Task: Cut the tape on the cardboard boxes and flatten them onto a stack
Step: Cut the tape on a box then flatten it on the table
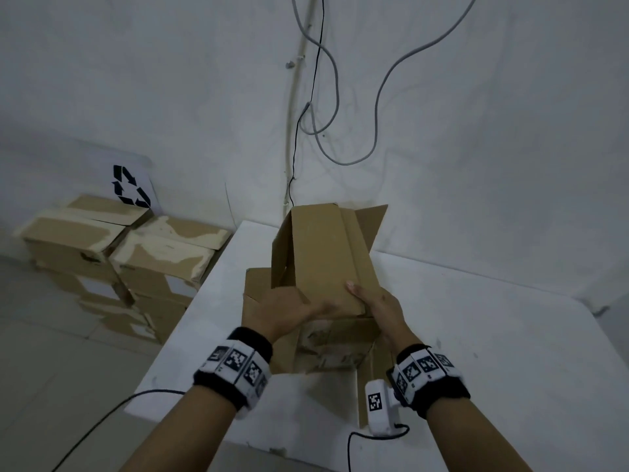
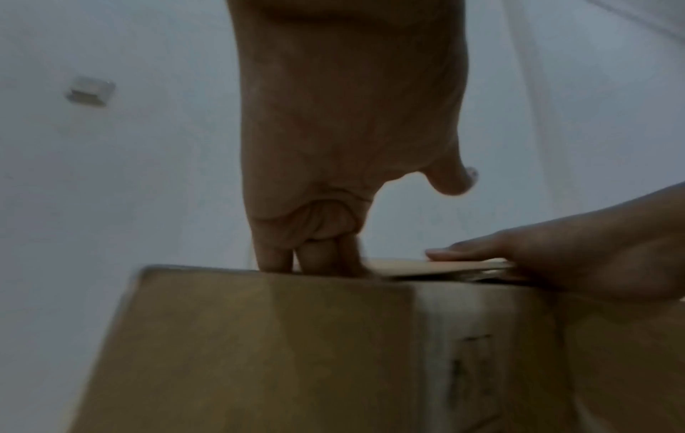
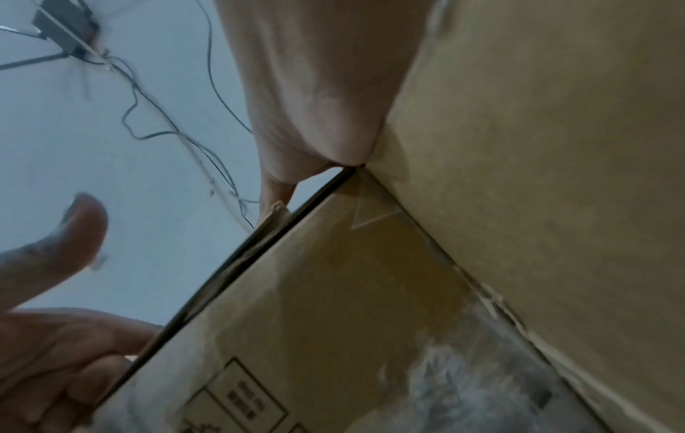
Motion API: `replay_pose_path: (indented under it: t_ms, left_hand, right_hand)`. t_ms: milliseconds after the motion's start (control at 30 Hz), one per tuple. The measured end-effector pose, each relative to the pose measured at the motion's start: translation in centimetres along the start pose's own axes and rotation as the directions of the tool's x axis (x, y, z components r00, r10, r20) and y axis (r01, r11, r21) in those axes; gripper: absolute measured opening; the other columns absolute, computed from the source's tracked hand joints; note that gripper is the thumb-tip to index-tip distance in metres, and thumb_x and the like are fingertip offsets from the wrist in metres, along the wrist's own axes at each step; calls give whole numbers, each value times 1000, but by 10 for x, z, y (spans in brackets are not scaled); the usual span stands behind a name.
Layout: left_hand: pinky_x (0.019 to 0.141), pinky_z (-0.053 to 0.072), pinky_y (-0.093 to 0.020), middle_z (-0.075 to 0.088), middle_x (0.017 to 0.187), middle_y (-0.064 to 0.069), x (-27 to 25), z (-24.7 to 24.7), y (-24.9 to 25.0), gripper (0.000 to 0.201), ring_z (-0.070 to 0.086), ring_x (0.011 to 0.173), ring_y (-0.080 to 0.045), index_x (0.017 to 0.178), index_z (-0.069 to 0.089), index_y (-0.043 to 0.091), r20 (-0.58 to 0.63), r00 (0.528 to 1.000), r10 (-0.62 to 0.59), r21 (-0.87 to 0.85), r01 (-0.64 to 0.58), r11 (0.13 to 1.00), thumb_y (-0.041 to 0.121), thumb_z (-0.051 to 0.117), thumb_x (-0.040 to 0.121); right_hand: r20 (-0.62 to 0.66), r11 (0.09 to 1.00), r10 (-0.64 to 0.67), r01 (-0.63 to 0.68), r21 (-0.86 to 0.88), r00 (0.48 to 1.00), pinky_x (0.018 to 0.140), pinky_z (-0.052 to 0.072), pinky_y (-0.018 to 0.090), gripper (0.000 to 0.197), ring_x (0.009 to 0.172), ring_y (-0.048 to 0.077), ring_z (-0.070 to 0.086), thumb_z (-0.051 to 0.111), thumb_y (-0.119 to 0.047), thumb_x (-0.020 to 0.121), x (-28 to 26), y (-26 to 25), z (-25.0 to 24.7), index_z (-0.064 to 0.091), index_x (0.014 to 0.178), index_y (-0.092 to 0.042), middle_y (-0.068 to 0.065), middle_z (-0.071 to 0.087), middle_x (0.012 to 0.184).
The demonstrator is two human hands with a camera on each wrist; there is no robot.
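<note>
— Where's the brown cardboard box now?

— On my white table, opened up, flaps raised, on top of flattened brown cardboard.

— And your hands?

— My left hand has its fingers hooked over the near edge. My right hand pinches that same flap, thumb on top.

— Anything else?

— Stacked taped boxes sit on the floor to the left, below a recycling sign.

White walls, dangling cables, white table

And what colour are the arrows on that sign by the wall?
The arrows are black on white, clearest in the head view.
</note>
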State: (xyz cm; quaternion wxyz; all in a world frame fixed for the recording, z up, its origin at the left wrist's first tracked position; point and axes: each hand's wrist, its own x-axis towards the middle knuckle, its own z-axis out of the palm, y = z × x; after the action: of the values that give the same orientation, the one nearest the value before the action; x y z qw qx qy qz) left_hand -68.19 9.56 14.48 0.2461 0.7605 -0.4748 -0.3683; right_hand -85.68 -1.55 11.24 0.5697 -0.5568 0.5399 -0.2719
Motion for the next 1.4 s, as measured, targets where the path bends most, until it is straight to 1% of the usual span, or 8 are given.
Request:
replay_pose_path:
  t_ms: [167, 333, 433, 533, 633, 967, 1167, 1400]
  left_hand:
    - [68, 45, -27, 56, 98, 2, -16, 25, -5, 72, 51, 81, -15, 105, 43, 15, -120, 992, 29, 385, 19, 923, 68, 72, 66]
    - [74, 37, -29, 60, 118, -5, -42, 39, -12, 60, 59, 97, -26, 137, 35, 17, -309, 945, 105, 289, -12, 957, 57, 45, 94]
    - [71, 31, -27, 60, 98, 3, -51, 35, -17, 46, 59, 93, -28, 123, 50, 19, -398, 917, 25, 16, -21, 1000, 54, 34, 97]
    - [70, 33, -29, 63, 86, -8, -41, 35, -37, 76, 58, 84, -30, 106, 62, 4, -515, 855, -53, -38, 39, 999, 68, 23, 90]
    - [67, 34, -29, 66, 93, -17, -30, 35, -51, 72, 55, 76, -29, 110, 61, -3, -545, 834, -88, -27, 88, 996, 60, 30, 95]
    - [93, 46, -38, 63, 119, -16, 42, 0, -53, 61, 59, 108, -35, 125, 57, 8, -427, 887, -174, -91, 149, 985, 59, 46, 93]
    - [77, 53, -34, 69, 98, -13, 80, -1, -59, 48, 65, 91, -31, 103, 64, 2, -555, 813, -178, -262, 32, 965, 46, 69, 83]
    - [95, 40, -38, 66, 106, -13, 134, 10, -108, 74, 60, 100, -32, 113, 57, 1, -407, 877, -256, -105, 233, 967, 66, 59, 78]
  right_hand:
    - [-10, 998, -62, 62, 32, 998, 92, 51, 31, 64, 100, 8, 62, 79, -56, 71, -21, 9, -3, 55, 120, -22, -5, 65, 116]
    - [-6, 993, -109, 109, 49, 994, 99, 40, 32, 84, 110, 5, 51, 56, -89, 63, -38, 10, -3, 39, 126, -35, -10, 49, 129]
    - [110, 980, -172, 159, 120, 979, 86, 46, 15, 70, 99, -10, 54, 65, -76, 71, -53, 15, -7, 40, 120, -32, -7, 49, 130]
    - [242, 980, -195, 201, -1, 951, 92, 46, 20, 122, 113, 0, 50, 80, -71, 52, -58, 26, -8, 17, 150, -32, -13, 40, 136]
    - [128, 964, -237, 250, -90, 963, 88, 51, 17, 82, 109, 3, 58, 70, -63, 77, -55, 36, -4, 38, 143, -27, -15, 56, 124]
    - [-124, 1000, 7, -5, 14, 992, 107, 43, 41, 57, 117, 27, 57, 65, -39, 93, 5, 17, 6, 52, 137, -6, 8, 61, 128]
    - [-153, 980, 197, -199, 6, 968, 55, 47, 20, 54, 65, 18, 60, 75, -54, 77, 44, 20, 3, 68, 89, -2, 11, 65, 79]
    - [-31, 914, 394, -395, -97, 919, 72, 47, 14, 77, 106, 19, 59, 69, -63, 78, 71, 44, 11, 64, 120, 1, 5, 62, 120]
